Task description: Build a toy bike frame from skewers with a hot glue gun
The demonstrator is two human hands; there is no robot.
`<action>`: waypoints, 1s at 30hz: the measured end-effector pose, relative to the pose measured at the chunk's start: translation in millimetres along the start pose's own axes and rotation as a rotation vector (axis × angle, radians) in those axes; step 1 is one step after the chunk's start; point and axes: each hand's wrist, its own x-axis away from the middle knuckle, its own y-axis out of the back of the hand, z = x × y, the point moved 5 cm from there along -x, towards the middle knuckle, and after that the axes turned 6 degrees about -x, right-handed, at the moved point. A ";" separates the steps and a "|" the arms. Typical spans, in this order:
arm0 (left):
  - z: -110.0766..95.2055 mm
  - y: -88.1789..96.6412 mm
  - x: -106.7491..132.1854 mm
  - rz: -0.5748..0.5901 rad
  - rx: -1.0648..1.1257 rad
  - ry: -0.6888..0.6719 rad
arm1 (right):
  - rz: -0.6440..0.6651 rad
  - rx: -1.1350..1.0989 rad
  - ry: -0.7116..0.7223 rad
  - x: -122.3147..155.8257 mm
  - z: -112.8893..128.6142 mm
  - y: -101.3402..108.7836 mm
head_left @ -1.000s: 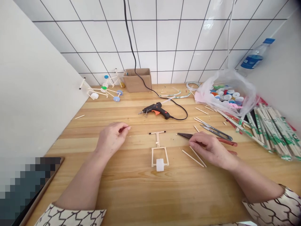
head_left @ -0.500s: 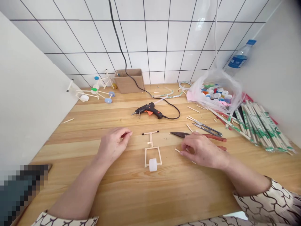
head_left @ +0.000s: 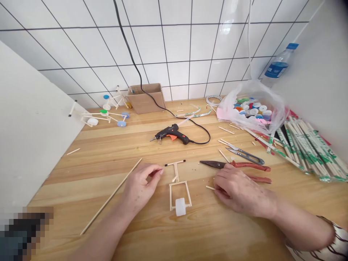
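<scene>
Pale stick frame (head_left: 178,182); black-tipped bar (head_left: 175,163); white cylinder (head_left: 180,207) | left hand (head_left: 141,184): pinched | right hand (head_left: 240,188): can't tell

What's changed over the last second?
Left hand moved right, up beside the wooden frame; a long stick now shows to its left. Right hand moved onto the loose sticks; grip hidden. Glue gun and pliers stayed put.

Cream sleeve (head_left: 339,242) with dark wavy lines
</scene>
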 end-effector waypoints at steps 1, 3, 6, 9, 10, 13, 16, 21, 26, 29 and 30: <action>0.1 -0.2 0.7 0.006 0.008 0.007 | -0.025 0.018 0.031 0.4 1.1 -1.6; 0.6 0.5 1.3 0.012 0.017 0.033 | -0.068 0.064 0.100 1.0 4.0 -5.4; 0.2 2.0 1.5 0.023 0.033 0.074 | -0.101 0.127 0.183 0.8 7.6 -10.7; -2.2 1.8 3.1 0.041 0.048 0.093 | -0.124 0.162 0.218 -0.4 8.4 -13.1; -3.1 1.6 4.1 0.044 0.046 0.096 | -0.134 0.174 0.222 -0.8 8.1 -13.5; -6.2 0.9 7.1 0.049 0.038 0.089 | -0.164 0.209 0.226 -1.9 6.4 -14.5; -9.7 1.3 8.5 0.050 0.041 0.074 | -0.182 0.228 0.240 -2.6 7.0 -14.9; -13.7 5.5 7.1 0.006 0.043 0.058 | -0.231 0.216 0.251 -1.8 14.1 -8.6; -8.9 2.1 6.5 0.007 0.034 0.048 | -0.217 0.153 0.215 -1.7 16.4 -3.2; -5.5 -0.4 6.8 0.016 0.018 0.037 | -0.209 0.109 0.198 -3.0 16.8 -0.4; -5.1 -0.8 6.9 0.024 0.016 0.033 | -0.208 0.089 0.194 -3.5 17.2 0.5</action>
